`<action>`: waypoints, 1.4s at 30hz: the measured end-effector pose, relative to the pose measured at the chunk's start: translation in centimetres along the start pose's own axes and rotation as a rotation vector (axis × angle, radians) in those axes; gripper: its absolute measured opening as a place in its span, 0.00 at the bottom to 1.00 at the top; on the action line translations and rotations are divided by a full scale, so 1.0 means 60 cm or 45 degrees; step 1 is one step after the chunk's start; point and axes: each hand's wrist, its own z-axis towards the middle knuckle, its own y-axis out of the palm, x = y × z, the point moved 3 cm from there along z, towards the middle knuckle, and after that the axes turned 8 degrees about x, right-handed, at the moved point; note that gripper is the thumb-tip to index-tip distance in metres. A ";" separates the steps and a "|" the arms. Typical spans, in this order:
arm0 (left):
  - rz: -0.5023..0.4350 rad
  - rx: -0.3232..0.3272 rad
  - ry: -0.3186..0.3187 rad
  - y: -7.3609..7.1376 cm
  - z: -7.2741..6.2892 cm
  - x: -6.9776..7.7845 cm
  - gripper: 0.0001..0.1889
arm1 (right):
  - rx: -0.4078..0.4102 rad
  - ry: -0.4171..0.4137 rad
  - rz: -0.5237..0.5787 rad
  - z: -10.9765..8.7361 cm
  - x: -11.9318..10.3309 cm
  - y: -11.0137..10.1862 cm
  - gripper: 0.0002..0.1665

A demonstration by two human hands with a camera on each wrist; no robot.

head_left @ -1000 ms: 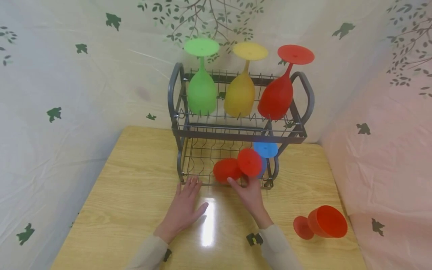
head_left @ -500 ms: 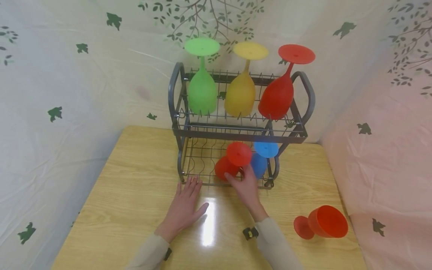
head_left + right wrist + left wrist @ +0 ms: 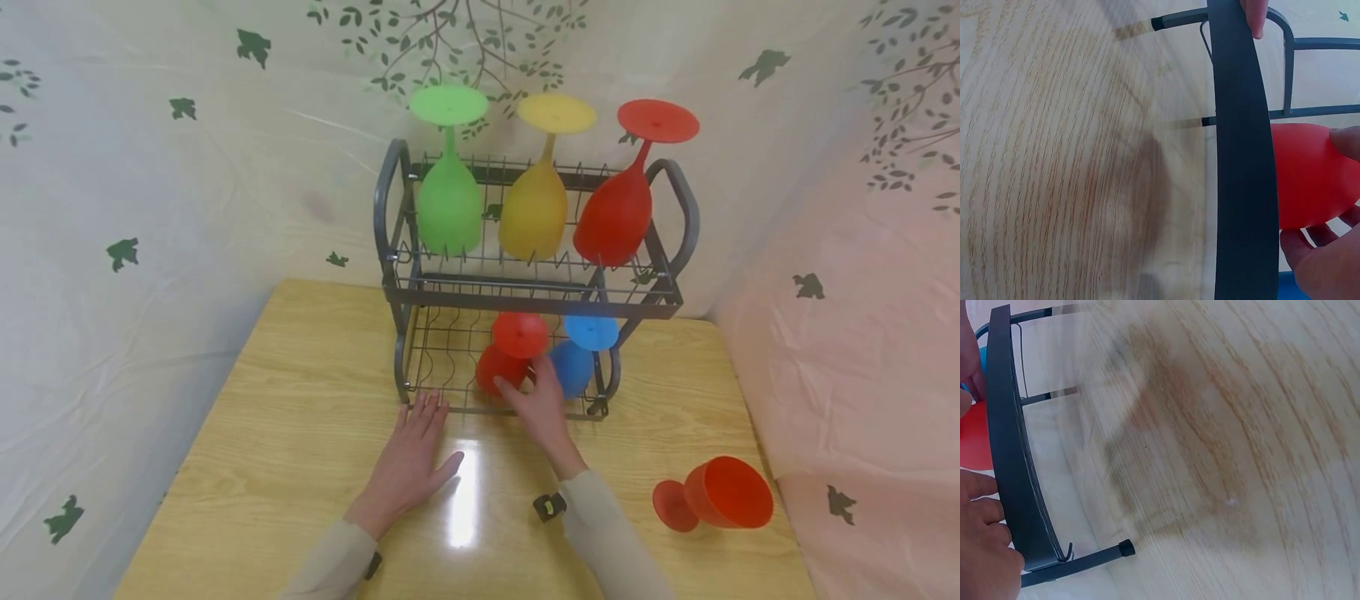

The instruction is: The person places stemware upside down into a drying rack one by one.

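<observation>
My right hand (image 3: pixel 542 410) holds a red goblet (image 3: pixel 498 369) upside down on the lower tier of the black wire dish rack (image 3: pixel 442 350). In the right wrist view, thumb and fingers curl round the sides of the red bowl (image 3: pixel 1310 175), behind the rack's front bar (image 3: pixel 1244 162). A blue goblet (image 3: pixel 572 369) stands inverted just right of it. My left hand (image 3: pixel 408 462) rests with straight fingers at the rack's lower front edge; in the left wrist view its fingertips touch the dark front bar (image 3: pixel 1013 444).
Inverted goblets in green (image 3: pixel 450 204), yellow (image 3: pixel 534 212) and red (image 3: pixel 615 212) stand on the upper tier; the red one leans. Another red goblet (image 3: pixel 727 493) lies on its side on the wooden table (image 3: pixel 255 433), at the right. Patterned cloth (image 3: pixel 187 192) surrounds the table.
My right hand has shifted left with the red goblet, which has turned from tilted to nearly upright, base up, uncovering more of the blue goblet. The left hand has stayed still.
</observation>
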 end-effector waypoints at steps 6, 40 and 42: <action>-0.011 -0.006 -0.011 0.002 0.000 0.001 0.43 | 0.008 0.028 -0.045 0.002 0.003 0.003 0.37; 0.048 -0.011 -0.009 0.001 -0.002 0.007 0.43 | 0.266 -0.243 -0.016 -0.075 -0.037 -0.098 0.25; 0.048 -0.017 -0.010 0.001 -0.001 0.007 0.43 | 0.289 -0.249 0.006 -0.081 -0.042 -0.112 0.23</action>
